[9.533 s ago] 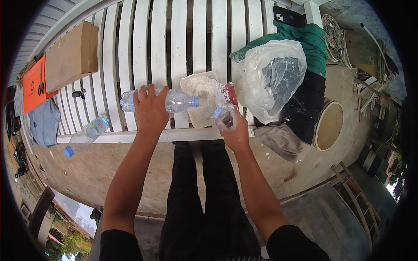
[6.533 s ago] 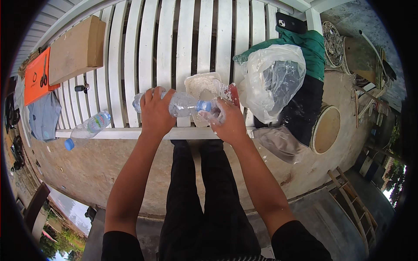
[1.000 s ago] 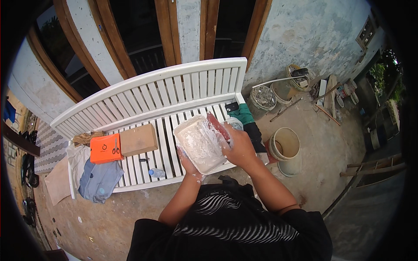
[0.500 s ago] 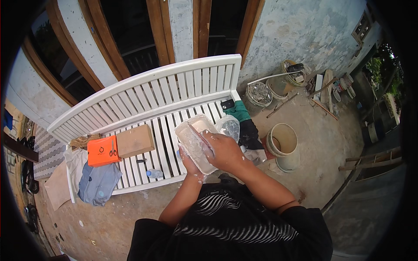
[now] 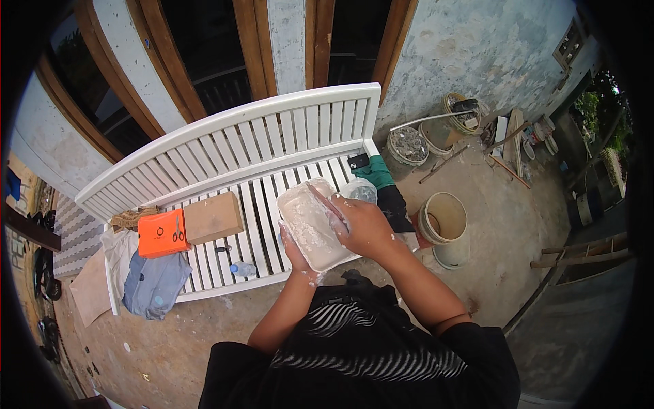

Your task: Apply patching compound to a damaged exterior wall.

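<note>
Turned edgewise since earlier, the scraper (image 5: 320, 197) sits in clenched right fingers (image 5: 341, 202); left fingers (image 5: 287, 240) cup a chalky rectangular tub (image 5: 334, 262).

Left forearm (image 5: 281, 311): bare, rising from the lower left and slanting up to the right.
Left hand (image 5: 294, 251): raised ahead of the chest, gripping, partly hidden from above.
Left wrist (image 5: 304, 275): smeared with white.
Right forearm (image 5: 424, 288): bare, reaching up and to the left from the lower right.
Right hand (image 5: 368, 228): back uppermost, slightly higher than the left hand and near it.
Right fingers (image 5: 350, 210): curled in a grip, pointing left, whitened in patches.
Elbows: both bent, held low at the sides.
</note>
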Demonstrator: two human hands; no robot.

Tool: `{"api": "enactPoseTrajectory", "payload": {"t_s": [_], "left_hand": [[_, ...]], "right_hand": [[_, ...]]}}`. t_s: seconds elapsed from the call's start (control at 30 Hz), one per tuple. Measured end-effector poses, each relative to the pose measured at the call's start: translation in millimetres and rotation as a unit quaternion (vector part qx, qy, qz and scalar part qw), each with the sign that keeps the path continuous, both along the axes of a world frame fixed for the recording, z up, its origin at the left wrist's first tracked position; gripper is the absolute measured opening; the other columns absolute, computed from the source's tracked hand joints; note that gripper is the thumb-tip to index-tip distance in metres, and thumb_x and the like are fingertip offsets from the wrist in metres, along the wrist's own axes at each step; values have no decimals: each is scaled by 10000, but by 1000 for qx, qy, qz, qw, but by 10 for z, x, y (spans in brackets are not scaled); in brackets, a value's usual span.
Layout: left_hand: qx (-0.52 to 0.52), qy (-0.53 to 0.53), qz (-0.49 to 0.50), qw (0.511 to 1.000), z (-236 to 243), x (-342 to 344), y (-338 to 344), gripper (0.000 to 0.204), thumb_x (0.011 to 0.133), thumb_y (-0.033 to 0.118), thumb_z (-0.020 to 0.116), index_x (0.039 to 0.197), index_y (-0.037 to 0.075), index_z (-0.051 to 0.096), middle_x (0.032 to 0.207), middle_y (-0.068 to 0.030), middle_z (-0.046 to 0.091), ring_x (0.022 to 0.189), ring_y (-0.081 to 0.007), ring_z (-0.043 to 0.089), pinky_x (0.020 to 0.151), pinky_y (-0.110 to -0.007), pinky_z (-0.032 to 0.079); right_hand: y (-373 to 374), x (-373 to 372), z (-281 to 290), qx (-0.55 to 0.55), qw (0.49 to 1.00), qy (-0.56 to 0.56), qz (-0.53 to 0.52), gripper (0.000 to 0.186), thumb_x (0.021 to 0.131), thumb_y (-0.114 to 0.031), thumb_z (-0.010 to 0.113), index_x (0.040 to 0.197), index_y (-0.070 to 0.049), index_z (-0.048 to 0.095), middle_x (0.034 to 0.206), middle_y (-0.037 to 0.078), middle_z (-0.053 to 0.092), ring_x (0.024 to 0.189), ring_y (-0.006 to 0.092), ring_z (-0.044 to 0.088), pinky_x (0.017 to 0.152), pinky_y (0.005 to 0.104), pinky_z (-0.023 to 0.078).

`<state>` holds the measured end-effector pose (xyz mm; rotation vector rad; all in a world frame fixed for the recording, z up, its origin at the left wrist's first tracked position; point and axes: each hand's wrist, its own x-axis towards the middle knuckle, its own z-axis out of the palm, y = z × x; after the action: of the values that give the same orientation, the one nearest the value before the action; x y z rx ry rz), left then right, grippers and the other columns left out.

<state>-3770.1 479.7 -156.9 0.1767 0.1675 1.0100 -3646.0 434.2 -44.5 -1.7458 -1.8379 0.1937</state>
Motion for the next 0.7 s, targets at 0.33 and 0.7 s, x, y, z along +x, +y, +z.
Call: {"api": "enactPoseTrajectory", "payload": {"t_s": [0.33, 0.7], "left_hand": [[-22, -33, -7, 999, -187, -36, 84, 673, 930, 589, 334, 1411, 119, 371, 1379, -133, 455, 1226, -326, 471, 1041, -466, 378], [-20, 25, -5, 999, -36, -48, 62, 708, 918, 622, 332, 1416, 120, 363, 1384, -120, 453, 1220, -322, 482, 1030, -467, 391]], "right_hand": [[-82, -172, 39, -36, 997, 42, 47, 364, 806, -136, 626, 1127, 27, 573, 877, 240, 641, 802, 396, 626, 718, 442, 501], [87, 6, 111, -12, 998, 39, -43, 366, 822, -140, 619, 1140, 31, 559, 865, 243, 632, 806, 420, 612, 710, 451, 489]]}}
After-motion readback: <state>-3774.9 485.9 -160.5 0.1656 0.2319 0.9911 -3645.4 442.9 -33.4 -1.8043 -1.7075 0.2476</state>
